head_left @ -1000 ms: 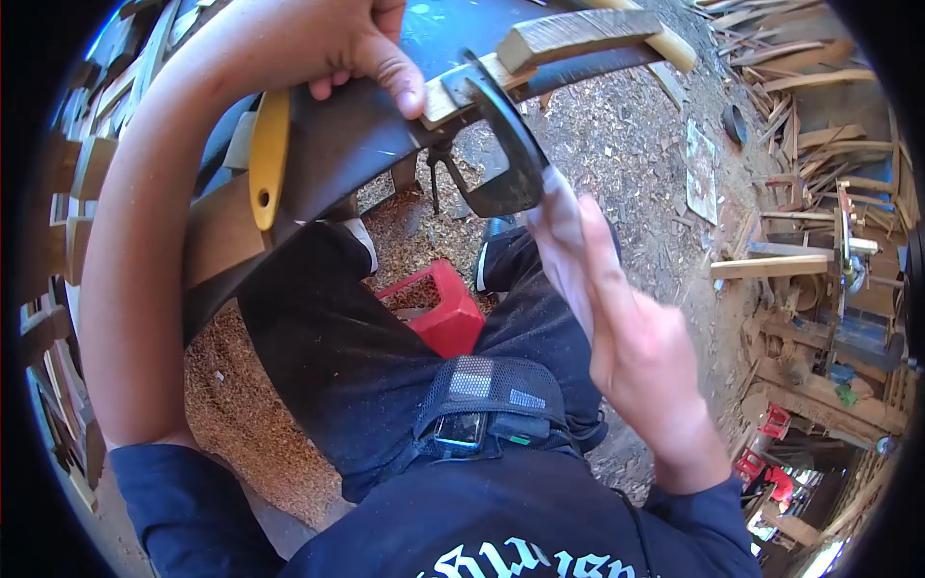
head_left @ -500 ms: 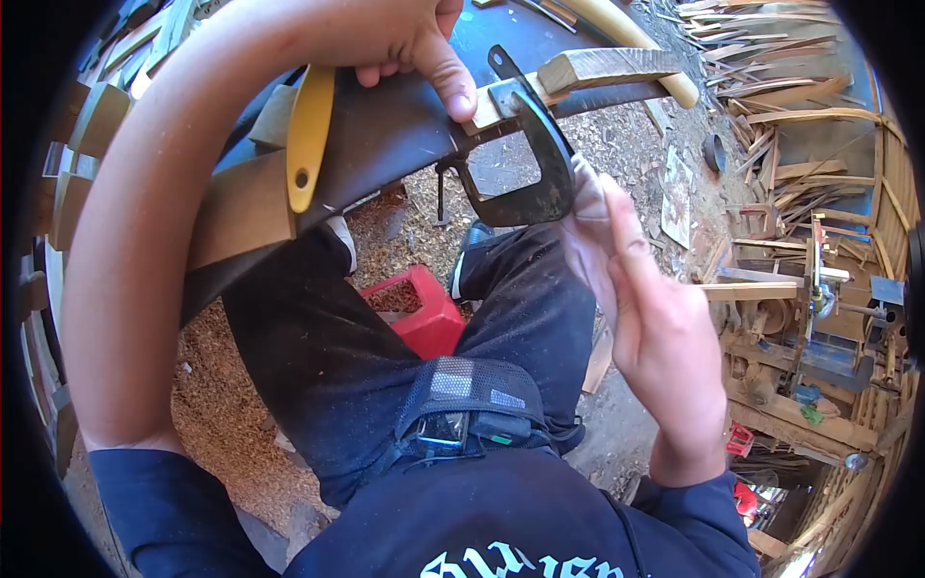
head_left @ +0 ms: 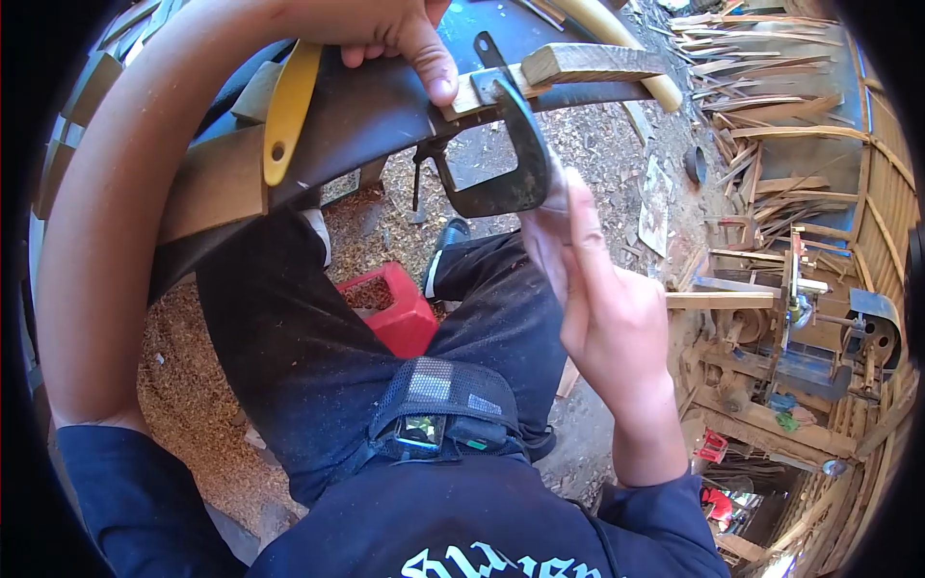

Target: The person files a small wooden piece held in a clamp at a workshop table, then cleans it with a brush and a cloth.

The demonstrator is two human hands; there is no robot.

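My left hand [head_left: 409,43], partly cut off by the top edge, rests over the curved dark board [head_left: 371,120]. Its thumb is stretched out and touches the end of a small wood strip [head_left: 467,97]; the other fingertips show apart from it. A black C-clamp [head_left: 530,159] grips the strip against the board, its screw below. My right hand [head_left: 617,308] holds a thin pale sheet [head_left: 547,241] at the outer side of the clamp frame. Left of the clamp, a tool's yellow handle [head_left: 289,116] lies over a wooden block [head_left: 217,188].
A thicker wood block [head_left: 593,63] sits right of the clamp. Between my legs is a red plastic object [head_left: 400,313] on ground covered with shavings. Thin wood offcuts [head_left: 780,87] are piled at the upper right, above machinery [head_left: 819,366].
The whole view has shifted, so most things appear farther left. My right hand has come slightly closer to the clamp with the sheet. My left thumb stays at the wood strip.
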